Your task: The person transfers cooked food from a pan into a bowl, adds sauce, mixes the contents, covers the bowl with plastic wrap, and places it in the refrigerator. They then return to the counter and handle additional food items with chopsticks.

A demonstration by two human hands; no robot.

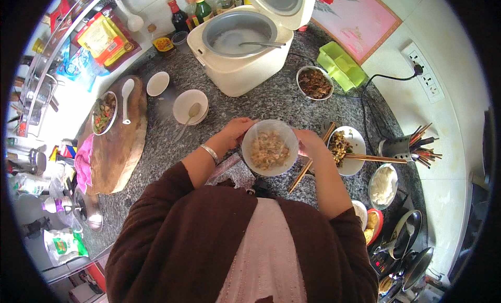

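Note:
Between my two hands is a round bowl of chopped food (270,148), with what looks like clear plastic film over its top. My left hand (239,131) grips its left rim, and my right hand (309,142) holds the right side. To the right stands a white bowl (354,140) with dark chopped food, a pair of wooden chopsticks (375,158) lying across it. Another pair of chopsticks (300,177) passes partly beneath my right forearm. Left of my hands, a metal spoon (193,110) leans in a white bowl (181,103).
An open rice cooker (242,74) stands at the back. A wooden board (129,146) with a bowl of food (105,113) and a white spoon (126,95) is at left. Farther right are a bowl of dark food (314,83), a chopstick holder (395,148) and a black cable (363,107).

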